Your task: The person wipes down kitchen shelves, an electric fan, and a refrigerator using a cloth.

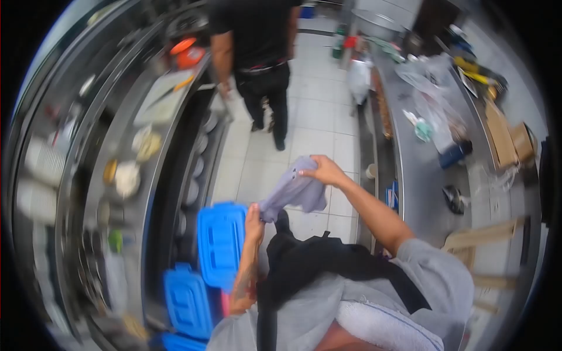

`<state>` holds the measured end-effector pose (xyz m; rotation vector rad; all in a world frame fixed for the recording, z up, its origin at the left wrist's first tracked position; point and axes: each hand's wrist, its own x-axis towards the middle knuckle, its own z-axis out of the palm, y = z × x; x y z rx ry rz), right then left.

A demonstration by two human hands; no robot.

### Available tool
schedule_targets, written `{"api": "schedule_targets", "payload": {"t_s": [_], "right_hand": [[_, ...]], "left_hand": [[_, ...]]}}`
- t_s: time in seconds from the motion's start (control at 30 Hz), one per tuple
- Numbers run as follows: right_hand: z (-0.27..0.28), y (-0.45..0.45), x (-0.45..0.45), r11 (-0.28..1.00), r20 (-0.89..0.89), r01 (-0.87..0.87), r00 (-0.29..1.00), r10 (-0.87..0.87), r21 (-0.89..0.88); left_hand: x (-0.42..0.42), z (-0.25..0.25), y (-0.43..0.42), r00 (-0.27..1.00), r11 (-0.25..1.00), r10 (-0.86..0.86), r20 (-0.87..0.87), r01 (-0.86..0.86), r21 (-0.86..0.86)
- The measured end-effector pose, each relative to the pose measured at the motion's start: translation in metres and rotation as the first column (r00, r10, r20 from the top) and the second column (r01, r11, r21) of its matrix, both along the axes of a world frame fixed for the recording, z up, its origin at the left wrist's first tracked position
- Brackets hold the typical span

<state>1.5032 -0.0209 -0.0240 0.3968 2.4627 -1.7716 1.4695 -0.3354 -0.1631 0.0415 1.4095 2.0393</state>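
Observation:
A light purple-grey cloth is stretched between my two hands over the tiled floor. At its lower left end, my left hand is closed on the fabric. My right hand pinches the cloth's upper right edge, thumb on the near side. Small dark spots show on the cloth near my right thumb. Below the cloth lie my black apron and one dark shoe.
Another person in black stands ahead in the aisle. Blue lidded bins are beside my left arm. A steel counter with a cutting board and knife runs left; another counter with plastic bags runs right.

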Motion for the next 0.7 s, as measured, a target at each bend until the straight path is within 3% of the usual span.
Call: {"api": "schedule_targets", "payload": {"t_s": [0.07, 0.1, 0.17, 0.2, 0.23, 0.27, 0.3, 0.33, 0.37, 0.43, 0.47, 0.5, 0.53, 0.57, 0.63, 0.67, 0.7], "right_hand": [[0.023, 0.036, -0.036, 0.992, -0.035, 0.104, 0.994, -0.107, -0.067], [0.032, 0.057, -0.037, 0.982, -0.066, 0.134, 0.987, -0.144, -0.135], [0.072, 0.071, -0.053, 0.958, -0.047, 0.233, 0.969, -0.244, -0.169], [0.091, 0.076, -0.060, 0.851, -0.114, 0.177, 0.957, -0.266, -0.495], [0.104, 0.084, -0.068, 0.656, -0.189, 0.058, 0.935, -0.300, -0.752], [0.109, 0.093, -0.072, 0.564, -0.123, 0.139, 0.907, -0.402, -0.814], [0.096, 0.113, -0.079, 0.555, -0.121, 0.156, 0.895, -0.430, -0.817], [0.072, 0.137, -0.086, 0.751, -0.018, 0.215, 0.957, -0.289, -0.624], [0.061, 0.153, -0.089, 0.897, 0.135, 0.213, 0.976, -0.173, -0.387], [0.032, 0.176, -0.092, 0.920, 0.108, 0.253, 0.967, -0.231, -0.300], [0.019, 0.193, -0.094, 0.879, 0.076, 0.294, 0.955, -0.287, -0.376], [0.008, 0.213, -0.094, 0.835, 0.043, 0.327, 0.938, -0.344, -0.443], [0.023, 0.231, -0.093, 0.856, 0.124, 0.444, 0.896, -0.426, -0.265], [0.010, 0.256, -0.094, 0.832, 0.142, 0.480, 0.877, -0.458, -0.279], [-0.031, 0.302, -0.106, 0.794, -0.086, 0.498, 0.826, -0.556, -0.349], [-0.043, 0.320, -0.114, 0.784, -0.101, 0.513, 0.812, -0.575, -0.349], [-0.049, 0.344, -0.123, 0.799, -0.045, 0.557, 0.814, -0.580, -0.229]], "left_hand": [[-0.056, 0.018, 0.021, 0.994, 0.996, 0.083, -0.077, -0.080, 0.043], [-0.067, 0.038, 0.037, 0.997, 0.999, 0.014, -0.080, -0.011, 0.040], [-0.104, 0.087, 0.055, 0.965, 0.913, -0.220, -0.145, 0.256, 0.319], [-0.128, 0.075, 0.058, 0.918, 0.800, -0.332, -0.215, 0.395, 0.451], [-0.148, 0.079, 0.081, 0.903, 0.784, -0.368, -0.221, 0.430, 0.448], [-0.157, 0.084, 0.106, 0.907, 0.800, -0.407, 0.107, 0.298, 0.521], [-0.165, 0.085, 0.126, 0.802, 0.832, -0.416, 0.428, 0.147, 0.534], [-0.181, 0.060, 0.151, 0.822, 0.851, -0.462, 0.333, 0.305, 0.428], [-0.190, 0.058, 0.170, 0.802, 0.842, -0.491, 0.340, 0.336, 0.422], [-0.213, 0.059, 0.217, 0.553, 0.635, -0.743, 0.377, 0.404, 0.659], [-0.226, 0.068, 0.251, 0.653, 0.829, -0.557, 0.513, 0.395, 0.397], [-0.244, 0.055, 0.274, 0.631, 0.813, -0.580, 0.515, 0.421, 0.402], [-0.268, 0.033, 0.299, 0.706, 0.784, -0.613, 0.355, 0.599, 0.162], [-0.292, 0.020, 0.334, 0.724, 0.718, -0.672, 0.158, 0.689, -0.102], [-0.328, 0.036, 0.377, 0.700, 0.664, -0.706, -0.106, 0.602, -0.444], [-0.344, 0.035, 0.396, 0.726, 0.717, -0.661, -0.190, 0.535, -0.448], [-0.360, 0.037, 0.419, 0.745, 0.770, -0.606, -0.278, 0.462, -0.440]]}}
